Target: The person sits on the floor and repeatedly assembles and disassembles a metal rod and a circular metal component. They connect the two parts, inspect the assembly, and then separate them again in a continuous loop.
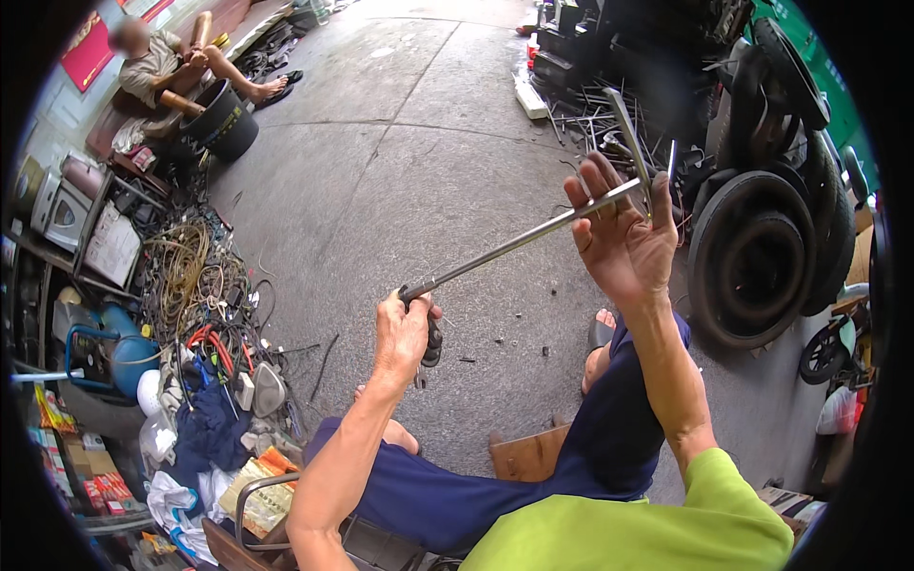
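A long, thin metal rod slants up to the right in front of me. My left hand is wrapped round its dark lower end, and a black knobbly part shows just below those fingers. At the rod's upper end, a flat metal crosspiece juts out at an angle. My right hand is open with its palm up and its fingers stretched, some of them dark with grime. The rod's upper end passes across this hand, close to the thumb; whether it rests on the fingers I cannot tell.
Tyres stack up on the right, beside a heap of metal rods. Cables, a blue tank and clothes crowd the left. A wooden board lies between my legs. Far left, a person sits by a black bucket.
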